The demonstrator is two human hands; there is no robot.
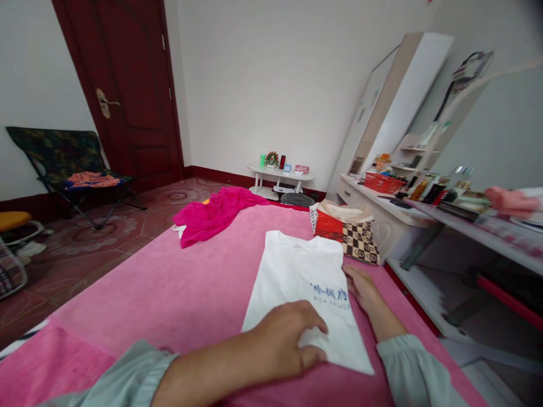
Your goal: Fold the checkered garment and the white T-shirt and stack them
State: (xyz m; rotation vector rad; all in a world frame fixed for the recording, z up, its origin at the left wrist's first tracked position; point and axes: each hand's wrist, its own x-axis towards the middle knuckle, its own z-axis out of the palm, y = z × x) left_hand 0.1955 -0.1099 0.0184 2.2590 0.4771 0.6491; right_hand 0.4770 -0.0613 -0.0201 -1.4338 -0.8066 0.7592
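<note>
A white T-shirt (292,277) with blue lettering lies folded into a long panel on the pink bed cover, its collar pointing away from me. My left hand (292,339) rests on its lower part, thumb and forefinger apart with white cloth showing between them. The other fingers of that hand are out of sight. At the shirt's right edge is my right hand (358,285), fingers stretched forward and touching the side near the lettering. Part of its fingers is hard to make out.
A magenta garment (224,209) lies crumpled at the bed's far left. Folded clothes (343,229) in red, cream and brown check sit at the far right. Beyond stand a low white table (280,174), a cluttered dresser (373,198) and a folding chair (63,158).
</note>
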